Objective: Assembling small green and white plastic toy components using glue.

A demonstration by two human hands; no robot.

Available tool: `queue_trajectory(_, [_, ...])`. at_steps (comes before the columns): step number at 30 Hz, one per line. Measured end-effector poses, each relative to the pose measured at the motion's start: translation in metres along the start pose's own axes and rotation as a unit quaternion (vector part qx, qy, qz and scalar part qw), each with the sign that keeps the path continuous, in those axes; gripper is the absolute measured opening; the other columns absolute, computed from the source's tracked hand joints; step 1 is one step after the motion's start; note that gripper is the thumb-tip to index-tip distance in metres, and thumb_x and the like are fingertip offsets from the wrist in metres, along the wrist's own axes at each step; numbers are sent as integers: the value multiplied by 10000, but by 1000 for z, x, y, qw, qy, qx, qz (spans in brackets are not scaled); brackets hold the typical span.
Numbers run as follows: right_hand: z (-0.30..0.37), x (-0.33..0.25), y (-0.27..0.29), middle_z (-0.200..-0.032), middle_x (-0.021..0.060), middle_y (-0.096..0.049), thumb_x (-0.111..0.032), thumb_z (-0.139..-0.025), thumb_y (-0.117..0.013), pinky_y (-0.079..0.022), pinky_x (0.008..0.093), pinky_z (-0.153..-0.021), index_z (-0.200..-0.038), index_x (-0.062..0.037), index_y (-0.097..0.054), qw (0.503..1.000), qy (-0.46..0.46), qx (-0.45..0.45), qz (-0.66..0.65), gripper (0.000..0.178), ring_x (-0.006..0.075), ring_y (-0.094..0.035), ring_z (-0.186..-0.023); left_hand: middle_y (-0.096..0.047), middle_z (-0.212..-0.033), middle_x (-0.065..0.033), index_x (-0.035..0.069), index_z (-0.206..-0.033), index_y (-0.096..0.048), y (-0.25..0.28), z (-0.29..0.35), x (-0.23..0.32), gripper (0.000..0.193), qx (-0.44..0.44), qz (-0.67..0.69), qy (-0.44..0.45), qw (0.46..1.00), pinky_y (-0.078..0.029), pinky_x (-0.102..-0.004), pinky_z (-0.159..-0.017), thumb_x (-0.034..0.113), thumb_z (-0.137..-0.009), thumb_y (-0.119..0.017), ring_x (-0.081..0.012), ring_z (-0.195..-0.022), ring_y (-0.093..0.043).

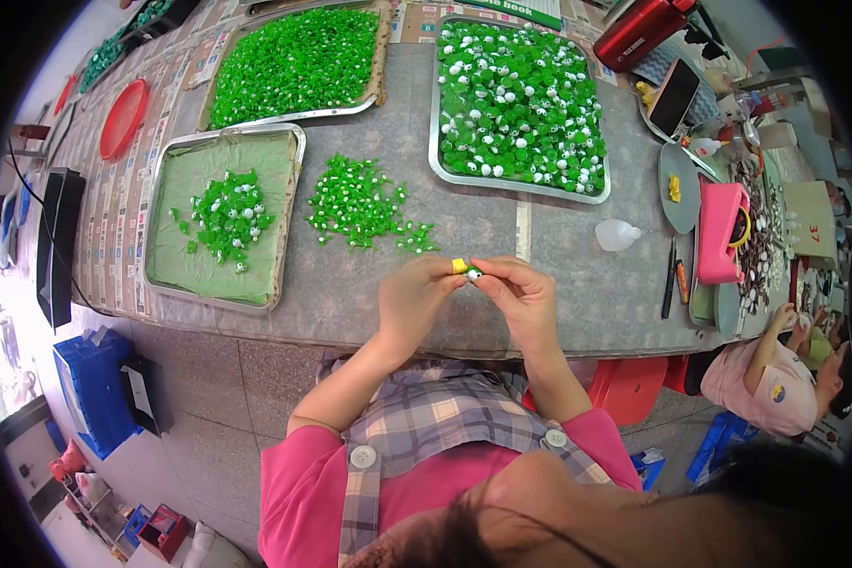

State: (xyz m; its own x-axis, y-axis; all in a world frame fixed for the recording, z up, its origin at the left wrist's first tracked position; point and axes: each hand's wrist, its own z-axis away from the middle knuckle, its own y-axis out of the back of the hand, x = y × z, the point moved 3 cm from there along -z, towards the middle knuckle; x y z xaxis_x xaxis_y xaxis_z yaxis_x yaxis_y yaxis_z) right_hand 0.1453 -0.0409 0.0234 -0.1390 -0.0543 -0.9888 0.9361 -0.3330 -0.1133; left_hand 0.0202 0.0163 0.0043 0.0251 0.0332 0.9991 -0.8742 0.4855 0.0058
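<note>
My left hand [418,292] and my right hand [521,295] meet above the near part of the table, both closed in a pinch. A small yellow piece [459,266] shows at the left fingertips. Between the fingertips, mostly in the right hand's pinch, is a small green-and-white plastic piece [473,275]; its shape is partly hidden by the fingers. Just beyond lies a loose pile of small green-and-white pieces [358,199]. On the left, a metal tray [166,218] lined with green holds a heap of larger green-and-white pieces [232,218].
Two full trays stand farther back, one of small green pieces [293,62], one of green pieces with white balls [521,104]. To the right are a clear squeeze bulb [617,235], a grey plate [672,194], a pink box [719,232] and a phone [674,97]. A co-worker [767,383] sits at right.
</note>
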Motion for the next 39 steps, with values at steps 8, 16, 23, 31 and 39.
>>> queue_trajectory(8, [-1,-2,2,-818,63,-556,16,-702,-561,-395,196,-642,-874,1,-592,999,34,-7,24,175,107,-507,-750,-561,-713,-66,-5,-754,-574,-3,-1,18,112,5,-112,-140,984,-406,-229,-563,-51,-653,-590,-147,-656,-527])
queue_trajectory(16, [-8,6,6,-751,39,-548,-15,-711,-562,-392,197,-615,-852,8,-595,991,-74,-16,-111,147,98,-507,-682,-557,-704,-66,7,-743,-567,-1,-6,27,122,-26,-166,-137,976,-401,-249,-559,-2,-634,-623,-158,-640,-521])
queue_trajectory(23, [-4,17,-3,-723,34,-547,-29,-718,-558,-394,199,-612,-841,10,-595,986,-95,-20,-137,134,95,-504,-665,-547,-677,-75,16,-709,-554,3,-4,34,144,-8,-238,-200,950,-400,-266,-549,22,-601,-648,-198,-625,-518])
queue_trajectory(31, [-26,13,-17,-752,53,-554,-94,-726,-550,-405,242,-620,-855,-32,-591,989,10,-72,129,149,133,-522,-666,-547,-674,-36,50,-734,-583,46,10,-6,92,119,-104,-45,986,-410,-229,-566,52,-649,-618,-127,-611,-513])
queue_trajectory(39, [-81,18,-23,-685,51,-473,-109,-662,-566,-401,312,-618,-716,-84,-551,848,188,-123,481,61,220,-486,-731,-529,-791,-27,10,-865,-562,169,-10,22,189,451,-271,-173,833,-397,-209,-615,0,-679,-596,-99,-650,-473])
